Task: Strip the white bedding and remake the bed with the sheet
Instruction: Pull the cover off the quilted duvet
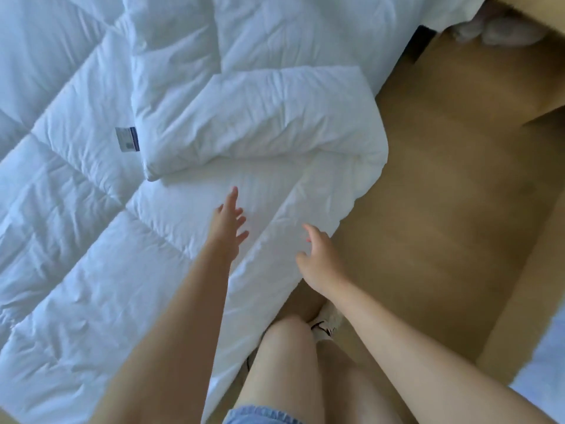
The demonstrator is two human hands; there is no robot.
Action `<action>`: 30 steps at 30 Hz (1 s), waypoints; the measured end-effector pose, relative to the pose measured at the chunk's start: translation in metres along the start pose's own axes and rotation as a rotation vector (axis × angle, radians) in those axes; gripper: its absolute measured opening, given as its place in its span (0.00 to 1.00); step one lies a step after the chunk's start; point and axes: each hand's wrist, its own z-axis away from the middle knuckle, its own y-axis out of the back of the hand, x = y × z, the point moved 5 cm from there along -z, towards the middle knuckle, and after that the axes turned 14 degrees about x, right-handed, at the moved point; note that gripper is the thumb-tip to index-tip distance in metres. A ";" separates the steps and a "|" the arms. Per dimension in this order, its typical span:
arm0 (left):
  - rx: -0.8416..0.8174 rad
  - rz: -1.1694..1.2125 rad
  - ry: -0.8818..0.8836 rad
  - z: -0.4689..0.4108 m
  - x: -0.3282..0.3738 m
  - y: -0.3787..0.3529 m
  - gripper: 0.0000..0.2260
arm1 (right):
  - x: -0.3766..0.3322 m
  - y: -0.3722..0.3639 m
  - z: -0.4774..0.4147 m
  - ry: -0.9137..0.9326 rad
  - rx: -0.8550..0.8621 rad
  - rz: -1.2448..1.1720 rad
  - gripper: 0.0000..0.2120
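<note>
Head view. Q: white duvet, where, how handled?
R: Spread around care label; soft, bulky, likely light. Left hand, right hand: 2 open, empty, below-right of label; grip the edge there.

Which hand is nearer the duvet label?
The left hand, spread over the duvet; the right hand is out at the duvet's edge beside the floor, farther from the label.

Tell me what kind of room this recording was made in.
Probably a bedroom. A quilted white duvet with a sewn-in care label lies spread over what looks like a bed, one corner folded back, and a wood floor runs beside it.
</note>
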 end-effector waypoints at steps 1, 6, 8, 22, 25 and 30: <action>0.022 0.129 0.055 0.002 0.020 -0.018 0.28 | -0.019 0.018 -0.019 0.101 0.040 0.071 0.28; 0.094 0.625 0.206 -0.021 0.110 -0.070 0.31 | -0.113 0.068 -0.124 0.558 0.097 0.531 0.32; 0.133 0.762 0.193 -0.044 0.141 -0.081 0.28 | -0.136 0.068 -0.168 0.654 0.007 0.722 0.36; -0.350 -0.425 -0.731 0.049 0.337 -0.462 0.08 | -0.264 0.343 -0.462 -0.127 -0.154 -0.525 0.34; -0.506 -0.735 -0.677 0.070 0.334 -0.537 0.11 | -0.224 0.416 -0.534 -0.227 0.002 -0.470 0.18; -0.517 -0.744 -0.356 0.065 0.344 -0.613 0.29 | -0.126 0.514 -0.616 -0.393 0.430 -0.436 0.10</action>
